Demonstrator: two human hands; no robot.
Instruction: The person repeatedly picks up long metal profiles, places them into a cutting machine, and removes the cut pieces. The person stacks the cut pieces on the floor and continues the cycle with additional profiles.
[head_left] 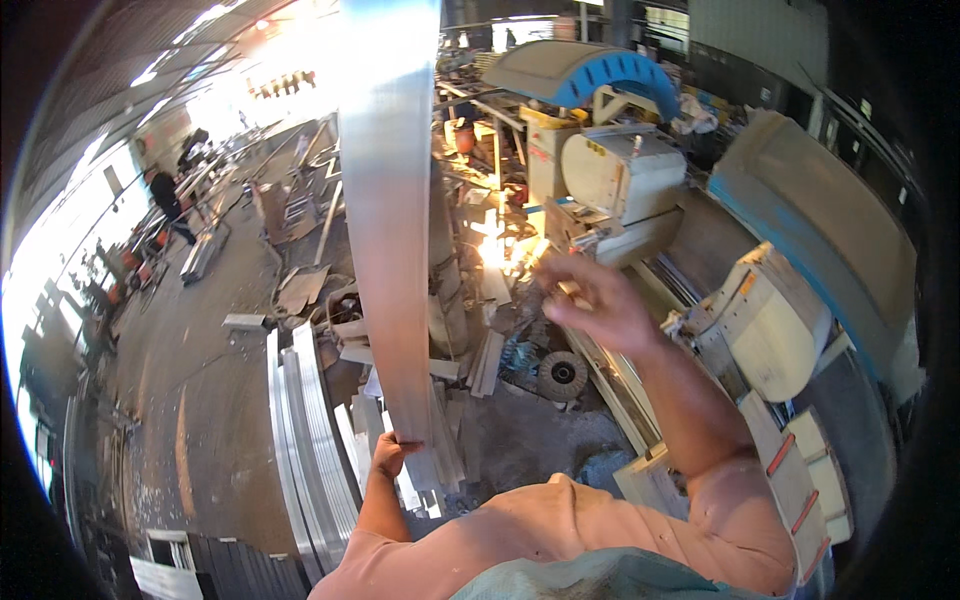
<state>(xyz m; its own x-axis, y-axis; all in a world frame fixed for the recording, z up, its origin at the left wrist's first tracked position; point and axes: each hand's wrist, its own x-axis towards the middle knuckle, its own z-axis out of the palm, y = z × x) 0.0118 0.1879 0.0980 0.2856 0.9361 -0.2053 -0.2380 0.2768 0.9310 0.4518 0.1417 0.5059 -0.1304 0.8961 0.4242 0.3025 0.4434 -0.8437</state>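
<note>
A long, flat, shiny metal profile (388,220) rises upright in front of me, its top running out of the picture. My left hand (392,453) is closed around its edge near the lower end, the thumb lying across the face. My right hand (603,303) is raised in the air, apart from the profile, its fingers loosely bent and spread with nothing visible between them. It is slightly blurred. Below my left hand, pale offcut strips (425,490) lie in a pile. A stack of long silvery profiles (300,450) lies to its left.
Machines with cream rounded housings (625,175) and blue-edged curved covers (820,235) stand along the right. A dark round wheel (562,376) lies on the littered floor. Bright light glows beside the machine (497,245). Far left, a person (168,203) stands near stacked bars (205,250).
</note>
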